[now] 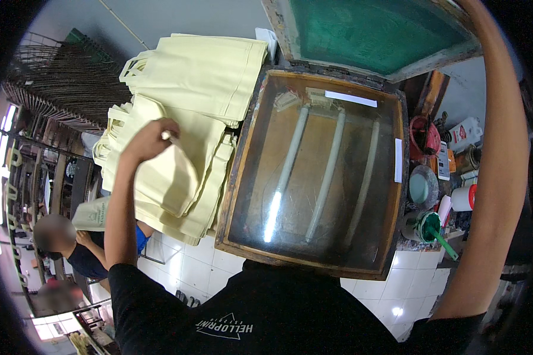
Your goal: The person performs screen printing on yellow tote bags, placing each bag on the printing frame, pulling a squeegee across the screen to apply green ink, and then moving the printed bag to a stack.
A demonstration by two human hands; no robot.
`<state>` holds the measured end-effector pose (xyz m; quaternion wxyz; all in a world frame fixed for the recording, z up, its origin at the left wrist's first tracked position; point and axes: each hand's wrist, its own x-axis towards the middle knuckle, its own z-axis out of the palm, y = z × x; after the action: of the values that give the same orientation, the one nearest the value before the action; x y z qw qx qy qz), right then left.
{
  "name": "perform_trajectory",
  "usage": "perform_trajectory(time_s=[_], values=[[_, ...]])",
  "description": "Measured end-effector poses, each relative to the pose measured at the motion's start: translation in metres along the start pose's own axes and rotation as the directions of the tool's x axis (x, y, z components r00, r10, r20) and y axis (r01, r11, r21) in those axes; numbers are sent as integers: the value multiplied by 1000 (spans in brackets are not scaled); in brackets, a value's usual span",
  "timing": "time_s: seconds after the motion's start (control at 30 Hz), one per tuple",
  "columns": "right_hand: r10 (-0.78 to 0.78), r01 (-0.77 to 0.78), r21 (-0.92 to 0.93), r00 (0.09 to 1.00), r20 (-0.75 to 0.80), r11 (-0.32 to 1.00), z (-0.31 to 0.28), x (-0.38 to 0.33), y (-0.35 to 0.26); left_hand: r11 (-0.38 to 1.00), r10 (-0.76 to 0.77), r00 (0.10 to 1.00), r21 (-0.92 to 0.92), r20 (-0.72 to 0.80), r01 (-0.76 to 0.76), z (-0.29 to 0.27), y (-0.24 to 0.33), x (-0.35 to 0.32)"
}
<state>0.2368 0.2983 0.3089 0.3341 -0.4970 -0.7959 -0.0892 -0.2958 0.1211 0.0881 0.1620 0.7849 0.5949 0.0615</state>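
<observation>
My left hand (pixel 152 141) is closed on the edge of a pale yellow cloth bag (pixel 169 177), lifting a fold of it above a pile of similar bags (pixel 213 195). My right arm stretches up along the right side. At the top edge my right hand (pixel 471 6) is mostly cut off, beside the corner of a raised printing screen (pixel 373 32) with green mesh and a worn wooden frame; its fingers are hidden. Below the tilted screen lies a wood-framed glass-topped table (pixel 254 160), with three tubes under the glass and white strips on its top and right edges.
Another stack of pale bags (pixel 201 74) lies behind the pile. To the right stand a green paint pot (pixel 423 228) with a green stick, a pale bowl (pixel 420 188), a red basin (pixel 423 136) and a white bottle (pixel 465 133). A person (pixel 89 251) sits at lower left.
</observation>
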Motion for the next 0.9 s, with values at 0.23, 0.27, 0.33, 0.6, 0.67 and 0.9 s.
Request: perform_trajectory(time_s=[0.23,0.27,0.33,0.6,0.67,0.9], values=[[-31,31,-11,999,15,999,-5,-1,6,989,138,967,-30,-214,-147,-72,45,70],[-36,36,-17,999,10,999,-5,0,10,975,87,980,-184,-178,-120,-53,68,95],[-74,75,-19,997,26,997,-5,1,13,929,55,997,-363,-51,-70,1,115,145],[-108,109,-12,992,59,994,-1,11,22,873,345,859,-206,-378,-442,272,239,263],[-116,114,33,990,84,993,0,10,23,867,320,845,-226,-428,-443,281,258,261],[-236,235,-111,972,8,966,8,31,36,879,320,831,-184,-455,-440,285,291,284]])
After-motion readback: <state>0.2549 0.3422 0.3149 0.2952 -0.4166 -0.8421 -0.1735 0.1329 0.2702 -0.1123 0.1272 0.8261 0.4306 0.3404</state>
